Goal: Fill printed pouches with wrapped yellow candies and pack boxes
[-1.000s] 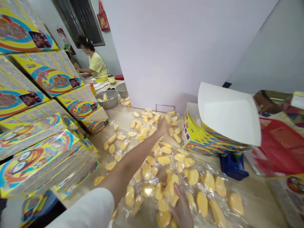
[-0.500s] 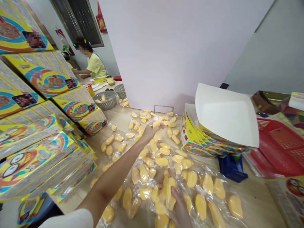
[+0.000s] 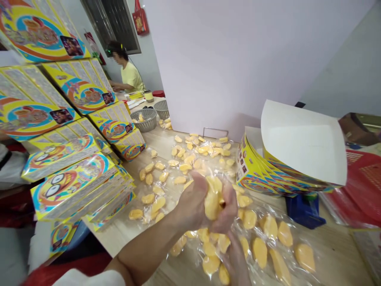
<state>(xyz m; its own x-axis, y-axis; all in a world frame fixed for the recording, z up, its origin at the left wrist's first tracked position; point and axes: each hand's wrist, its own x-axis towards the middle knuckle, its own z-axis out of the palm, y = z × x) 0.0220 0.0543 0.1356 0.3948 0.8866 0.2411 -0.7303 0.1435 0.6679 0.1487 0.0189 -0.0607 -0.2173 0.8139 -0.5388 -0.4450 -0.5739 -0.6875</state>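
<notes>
Bundle of wrapped yellow pieces [image 3: 212, 200] between your left hand [image 3: 193, 202] and right hand [image 3: 228, 212].
Your left is back from the loose packets [image 3: 203, 150] beyond, joining your right on the bundle; reads as reaching giving way to two-handed handling. Both press in from opposite sides. More packets lie around your hands; nested cartons [image 3: 297, 159] sit off your right.
</notes>
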